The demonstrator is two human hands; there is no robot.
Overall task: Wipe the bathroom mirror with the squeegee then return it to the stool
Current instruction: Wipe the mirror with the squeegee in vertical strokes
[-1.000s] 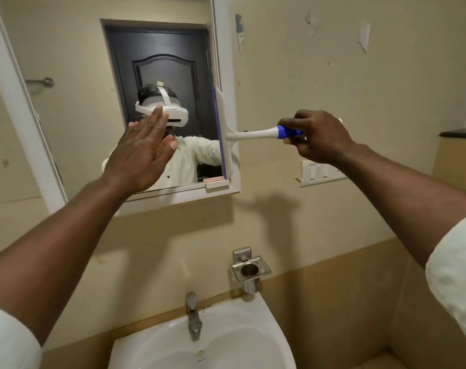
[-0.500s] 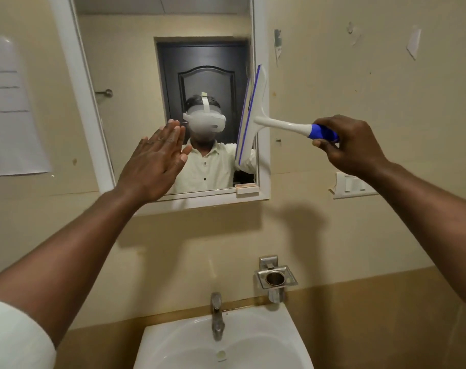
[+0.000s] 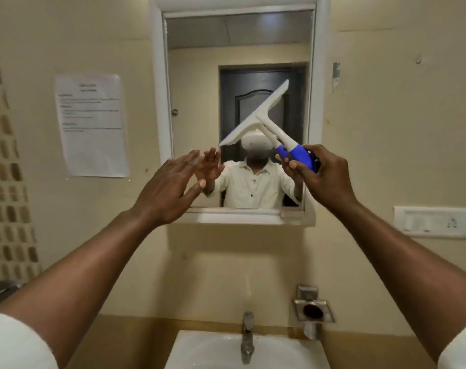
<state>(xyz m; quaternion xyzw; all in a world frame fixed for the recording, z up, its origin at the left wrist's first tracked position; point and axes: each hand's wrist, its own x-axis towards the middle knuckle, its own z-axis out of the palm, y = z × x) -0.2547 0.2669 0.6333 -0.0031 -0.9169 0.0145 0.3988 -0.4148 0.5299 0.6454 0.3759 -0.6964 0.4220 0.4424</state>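
Note:
A white-framed bathroom mirror (image 3: 197,62) hangs on the beige wall straight ahead. My right hand (image 3: 325,177) is shut on the blue grip of a white squeegee (image 3: 256,115). Its blade tilts diagonally, upper right to lower left, in front of the mirror's middle. My left hand (image 3: 170,190) is raised flat with fingers spread at the mirror's lower left corner, holding nothing. The stool is out of view.
A white sink (image 3: 213,350) with a metal tap (image 3: 247,336) sits below. A steel holder (image 3: 314,310) is mounted on the wall right of the tap. A paper notice (image 3: 91,123) hangs left of the mirror, a switch plate (image 3: 434,221) to the right.
The view has swung so the mirror is centred. My right hand brought the squeegee from the mirror's right edge to its middle and tilted the blade from upright to diagonal.

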